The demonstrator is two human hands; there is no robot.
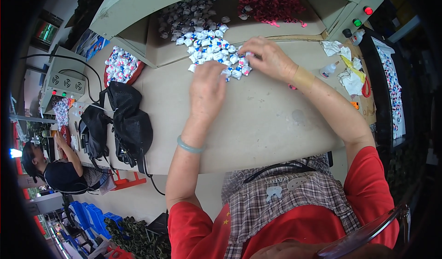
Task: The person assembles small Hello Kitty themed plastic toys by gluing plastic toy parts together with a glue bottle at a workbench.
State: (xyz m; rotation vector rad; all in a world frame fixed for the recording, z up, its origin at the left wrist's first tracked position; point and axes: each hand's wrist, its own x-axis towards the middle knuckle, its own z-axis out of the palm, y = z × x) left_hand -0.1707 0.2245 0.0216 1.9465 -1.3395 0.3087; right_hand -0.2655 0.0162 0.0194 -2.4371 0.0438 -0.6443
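A pile of small white stuffed pieces (209, 49) with blue and pink marks spreads over the beige worktop, running back under a cream machine hood. My left hand (208, 86) rests low at the pile's near left edge, its fingers curled together; what they hold, if anything, is hidden. At the pile's right side my right hand (269, 58) bends its fingers inward, with a small white-and-blue piece (249, 54) at the fingertips. A pale green bangle (189, 145) circles my left wrist and a tan band (304, 78) my right.
Red pieces (271, 6) are heaped under the hood. A red basket (138, 71) of white pieces and a black bag (129, 125) lie left. Right are a small bottle (328, 70), cloths (351, 79) and a black tray (405, 132). Another person (64, 174) works far left.
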